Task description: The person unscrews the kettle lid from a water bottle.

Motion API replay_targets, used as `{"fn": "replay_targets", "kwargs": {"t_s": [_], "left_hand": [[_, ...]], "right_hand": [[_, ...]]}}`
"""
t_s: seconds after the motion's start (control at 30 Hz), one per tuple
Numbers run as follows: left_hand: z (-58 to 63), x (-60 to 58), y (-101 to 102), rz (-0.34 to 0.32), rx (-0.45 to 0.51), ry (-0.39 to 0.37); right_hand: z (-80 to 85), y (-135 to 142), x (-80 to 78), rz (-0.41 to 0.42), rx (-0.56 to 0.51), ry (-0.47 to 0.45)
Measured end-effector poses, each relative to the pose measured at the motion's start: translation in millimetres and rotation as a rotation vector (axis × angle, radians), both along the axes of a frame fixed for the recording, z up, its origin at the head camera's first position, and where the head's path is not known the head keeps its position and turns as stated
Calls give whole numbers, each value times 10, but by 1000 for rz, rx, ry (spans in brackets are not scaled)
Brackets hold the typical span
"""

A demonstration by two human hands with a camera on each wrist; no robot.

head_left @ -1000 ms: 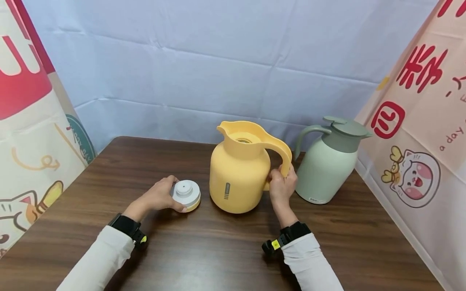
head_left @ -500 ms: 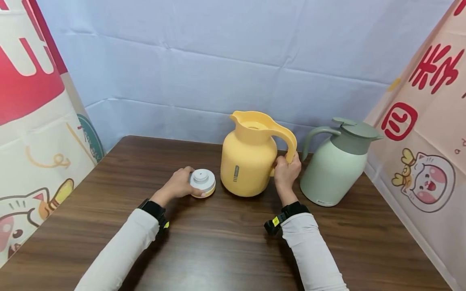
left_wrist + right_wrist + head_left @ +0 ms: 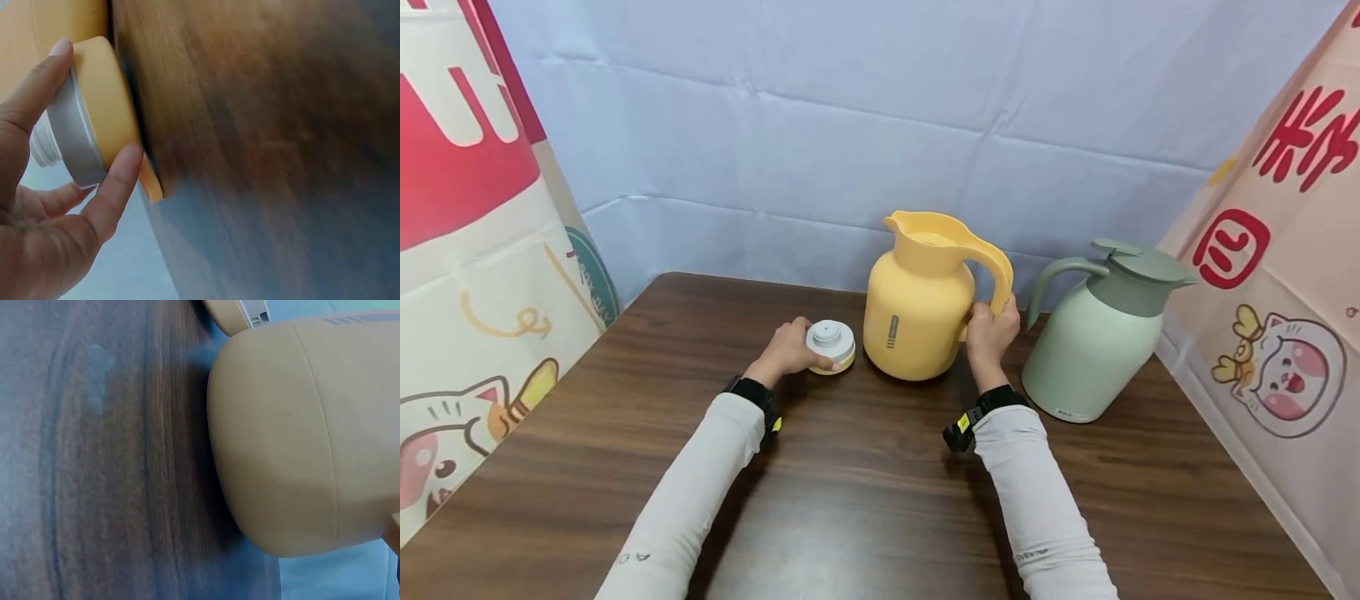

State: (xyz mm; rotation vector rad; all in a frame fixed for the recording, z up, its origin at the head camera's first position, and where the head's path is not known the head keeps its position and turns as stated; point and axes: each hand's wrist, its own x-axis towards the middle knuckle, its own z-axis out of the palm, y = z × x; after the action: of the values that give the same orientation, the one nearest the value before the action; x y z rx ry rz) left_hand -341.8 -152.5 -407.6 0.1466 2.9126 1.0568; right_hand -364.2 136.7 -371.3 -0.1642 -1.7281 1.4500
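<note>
Jug and lid had moved back; left grip pinched the lid, right grip held the handle, likely best for heft

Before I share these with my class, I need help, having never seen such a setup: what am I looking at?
There is no robot here, just a person's two bare hands at a table. The large picture looks forward and down from the person's head. The two close-ups come from the left and right wrists, so the table appears tipped on its side. The left hand holds a grey-and-yellow lid, knob upward. The right hand grips the yellow jug by its handle. Past that hand, a green jug stands on the table, untouched.
</note>
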Motion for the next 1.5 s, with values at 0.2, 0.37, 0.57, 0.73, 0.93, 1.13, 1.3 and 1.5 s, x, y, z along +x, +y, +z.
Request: {"fn": "replay_targets", "kwargs": {"t_s": [0.2, 0.37, 0.57, 0.73, 0.93, 1.13, 1.3, 1.5], "left_hand": [[-24, -169, 77, 113, 69, 8], [-47, -256, 134, 196, 106, 40], [-69, -303, 195, 223, 119, 45], [-64, -338, 239, 190, 117, 36], [-61, -366, 255, 206, 135, 34], [-80, -367, 240, 211, 147, 34], [-49, -350, 257, 213, 137, 38], [70, -271, 287, 186, 58, 20]], "right_hand": [[26, 34, -104, 13, -21, -35], [27, 22, -141, -2, 6, -69], [11, -28, -197, -21, 17, -92], [3, -12, -254, -31, 40, -96], [2, 35, -297, -2, 63, -119], [8, 50, -283, 51, 89, -154], [61, 73, -235, 86, 105, -220], [209, 228, -110, 195, 335, -456]]}}
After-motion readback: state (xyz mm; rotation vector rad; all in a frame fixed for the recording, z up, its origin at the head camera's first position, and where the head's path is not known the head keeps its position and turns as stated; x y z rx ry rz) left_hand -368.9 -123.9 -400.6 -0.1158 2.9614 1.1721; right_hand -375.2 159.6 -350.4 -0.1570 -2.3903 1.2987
